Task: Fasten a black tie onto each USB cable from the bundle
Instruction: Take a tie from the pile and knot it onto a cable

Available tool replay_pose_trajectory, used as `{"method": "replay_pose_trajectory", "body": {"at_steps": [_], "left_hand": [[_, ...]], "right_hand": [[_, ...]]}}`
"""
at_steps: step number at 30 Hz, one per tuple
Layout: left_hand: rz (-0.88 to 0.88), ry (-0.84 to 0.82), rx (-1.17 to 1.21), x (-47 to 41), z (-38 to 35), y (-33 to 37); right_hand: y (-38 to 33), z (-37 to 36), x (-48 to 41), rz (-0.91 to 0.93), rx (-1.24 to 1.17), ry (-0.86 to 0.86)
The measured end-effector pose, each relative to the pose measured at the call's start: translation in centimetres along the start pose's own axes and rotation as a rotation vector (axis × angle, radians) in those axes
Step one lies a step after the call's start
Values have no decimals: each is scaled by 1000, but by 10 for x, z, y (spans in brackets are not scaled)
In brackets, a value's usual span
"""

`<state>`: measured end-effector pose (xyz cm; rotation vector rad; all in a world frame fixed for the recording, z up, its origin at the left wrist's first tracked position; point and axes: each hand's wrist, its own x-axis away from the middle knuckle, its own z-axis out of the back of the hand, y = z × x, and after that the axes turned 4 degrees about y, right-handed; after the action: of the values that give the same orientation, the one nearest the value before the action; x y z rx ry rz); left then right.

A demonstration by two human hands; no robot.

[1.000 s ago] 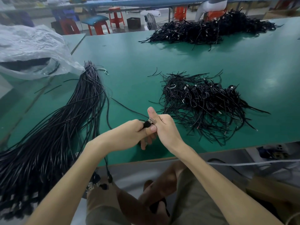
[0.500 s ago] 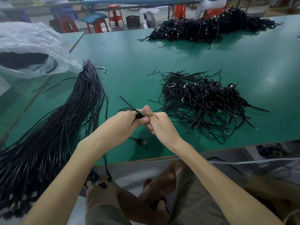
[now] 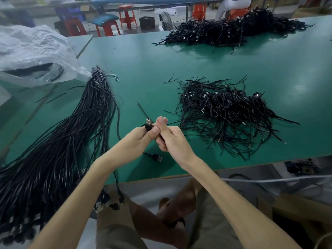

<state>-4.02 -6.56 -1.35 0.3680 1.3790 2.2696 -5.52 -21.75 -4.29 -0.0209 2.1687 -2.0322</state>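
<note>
My left hand point(image 3: 142, 136) pinches a black USB cable point(image 3: 148, 125) just below its silver plug, which points up and away. My right hand point(image 3: 169, 137) presses against the left, fingers curled round the same cable; its thumb sticks up. A thin black tie point(image 3: 142, 109) juts out from behind the hands toward the upper left. The cable's other plug point(image 3: 158, 157) lies on the green table point(image 3: 143, 69) under my wrists. The long bundle of black cables point(image 3: 59, 141) stretches along the left, its plugs hanging over the near edge.
A heap of tied cables point(image 3: 226, 112) lies right of my hands. A larger heap point(image 3: 233, 31) sits at the far edge. A clear plastic bag point(image 3: 34, 53) rests at the far left. Loose ties point(image 3: 55, 97) lie beside the bundle. Red stools stand beyond the table.
Both hands have risen slightly away from the near edge and turned the cable, so the silver plug now points up. The cable's other plug has dropped onto the table beneath the wrists.
</note>
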Motion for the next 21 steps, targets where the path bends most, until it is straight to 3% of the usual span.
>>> {"method": "replay_pose_trajectory", "body": {"at_steps": [11, 21], "left_hand": [[-45, 267, 707, -10, -11, 20], [-25, 233, 1242, -3, 12, 28]], "right_hand": [[5, -14, -1, 21, -32, -5], [8, 0, -1, 77, 210, -21]]}}
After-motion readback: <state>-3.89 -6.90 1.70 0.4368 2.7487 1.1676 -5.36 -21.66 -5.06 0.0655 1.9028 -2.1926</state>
